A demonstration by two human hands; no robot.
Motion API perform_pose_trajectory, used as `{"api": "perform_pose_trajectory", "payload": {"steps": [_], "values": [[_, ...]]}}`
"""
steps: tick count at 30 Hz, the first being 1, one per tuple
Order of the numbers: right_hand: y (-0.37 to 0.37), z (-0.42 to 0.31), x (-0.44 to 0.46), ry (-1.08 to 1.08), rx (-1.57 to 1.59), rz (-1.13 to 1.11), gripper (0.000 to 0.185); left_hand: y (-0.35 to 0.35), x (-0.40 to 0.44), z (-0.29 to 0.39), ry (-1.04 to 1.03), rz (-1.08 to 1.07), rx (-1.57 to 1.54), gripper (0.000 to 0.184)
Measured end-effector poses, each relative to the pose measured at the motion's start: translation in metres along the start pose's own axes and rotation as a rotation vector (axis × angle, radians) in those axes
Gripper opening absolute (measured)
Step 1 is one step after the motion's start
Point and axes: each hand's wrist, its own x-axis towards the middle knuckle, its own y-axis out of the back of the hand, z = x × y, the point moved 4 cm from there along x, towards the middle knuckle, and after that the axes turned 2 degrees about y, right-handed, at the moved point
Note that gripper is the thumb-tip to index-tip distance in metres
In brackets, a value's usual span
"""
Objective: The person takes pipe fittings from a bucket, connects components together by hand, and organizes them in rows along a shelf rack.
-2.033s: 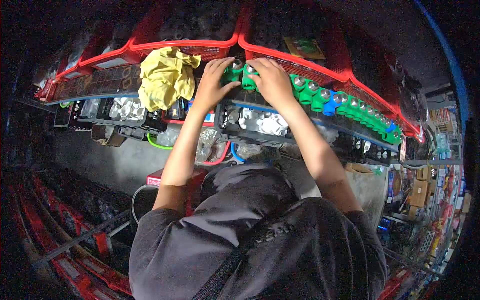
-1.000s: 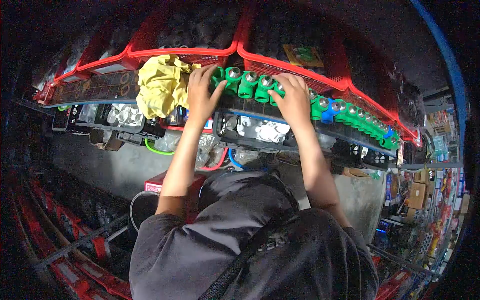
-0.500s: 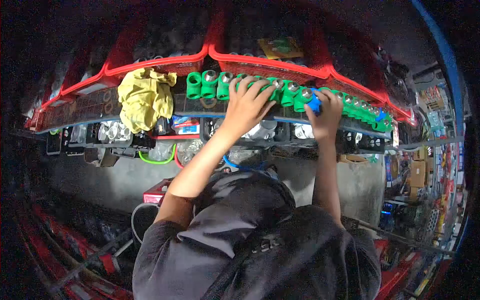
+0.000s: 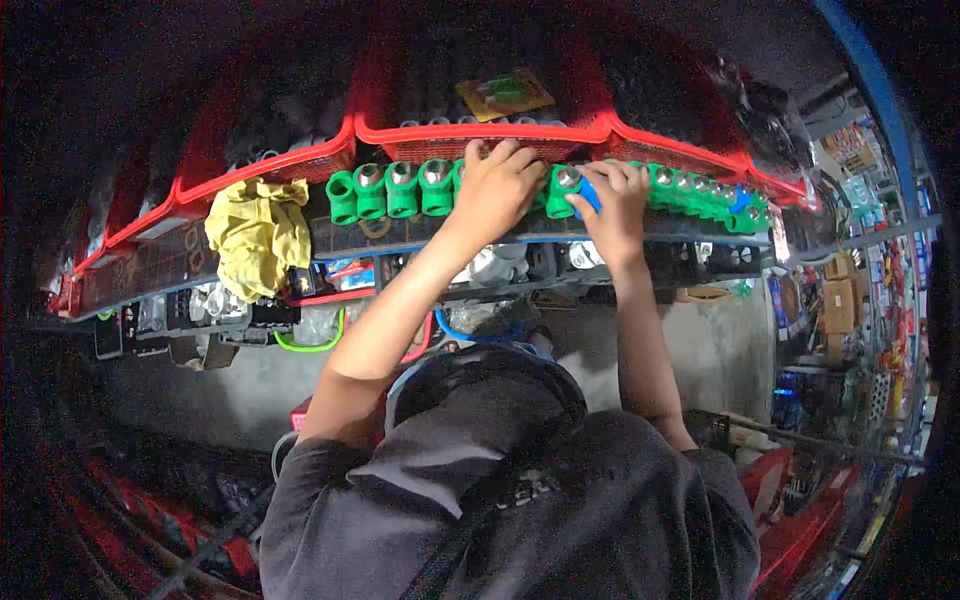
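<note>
Green pipe fittings [image 4: 437,188], most with silver metal inserts, stand in a long row on a dark shelf [image 4: 290,232] below red baskets. My left hand [image 4: 498,188] rests over fittings in the middle of the row, fingers curved but apart, hiding several of them. Farther right, my right hand [image 4: 617,205] is at a blue fitting [image 4: 587,196], its thumb against the near side and its fingers reaching over the top. One green fitting [image 4: 563,190] with a metal insert shows between my hands.
A crumpled yellow cloth [image 4: 258,240] lies at the left of the row. Red baskets [image 4: 480,132] run along the back. Black crates with white parts [image 4: 497,264] sit under the shelf edge. Boxes and goods [image 4: 840,305] fill a rack at the right.
The view has turned toward the right, so the row and cloth appear farther left. My left hand has moved rightward along the row from its left end; my right hand has reached the blue fitting.
</note>
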Motion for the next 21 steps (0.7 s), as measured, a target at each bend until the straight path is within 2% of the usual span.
{"api": "perform_pose_trajectory", "payload": {"steps": [8, 12, 15, 17, 18, 21], "values": [[0.0, -0.005, 0.002, -0.053, 0.074, 0.066, 0.037, 0.008, 0.007, 0.0, 0.023, -0.036, -0.124, 0.02], [-0.003, -0.005, 0.005, -0.039, 0.06, 0.066, 0.042, 0.011, 0.008, 0.005, 0.049, 0.012, -0.048, 0.019], [0.004, 0.005, 0.006, -0.067, 0.199, 0.085, 0.045, 0.011, 0.005, 0.006, 0.065, 0.067, -0.054, 0.021], [0.01, 0.019, 0.002, -0.098, 0.144, 0.112, 0.047, 0.015, 0.002, 0.009, 0.067, 0.098, -0.091, 0.022], [0.016, 0.022, -0.002, -0.024, 0.078, 0.208, 0.05, 0.017, 0.002, 0.011, 0.059, 0.098, -0.11, 0.023], [0.029, 0.032, -0.011, 0.043, 0.07, 0.219, 0.053, 0.009, 0.003, 0.024, -0.006, 0.071, -0.148, 0.032]]}}
